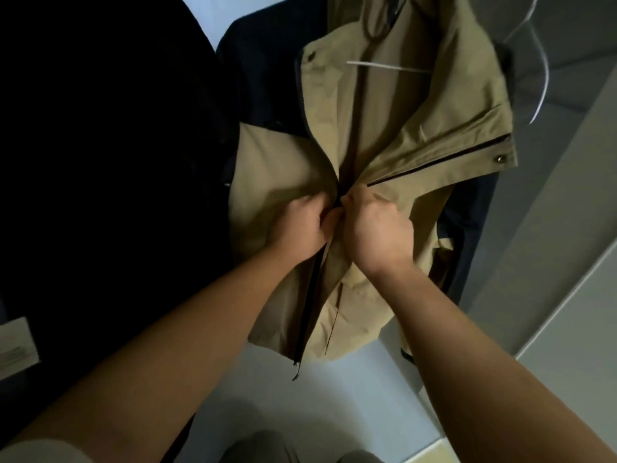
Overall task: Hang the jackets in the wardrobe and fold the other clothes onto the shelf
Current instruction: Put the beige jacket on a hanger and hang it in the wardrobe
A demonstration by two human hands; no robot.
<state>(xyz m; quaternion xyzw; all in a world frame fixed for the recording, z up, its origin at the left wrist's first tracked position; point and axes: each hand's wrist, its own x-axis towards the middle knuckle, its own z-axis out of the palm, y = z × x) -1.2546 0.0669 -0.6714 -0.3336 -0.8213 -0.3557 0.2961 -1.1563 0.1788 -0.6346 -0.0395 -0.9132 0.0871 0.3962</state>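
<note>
grip: left hand (300,225) and right hand (370,228) both curled tight, knuckles nearly touching, pinching the front edges of the tan fabric jacket (384,128). can't tell what the fingertips hold, they're hidden.
jacket: hangs on thin white hanger (384,66) above the grip, front gaping above the hands, black zip (309,302) running below them.
risk, hanger: a downward tug at the grip likely slides a shoulder off.
risk, zip: loose flap just right of the grip could jam it.
risk, crowding: black hanging garment (100,128) left of the grip may snag.
</note>
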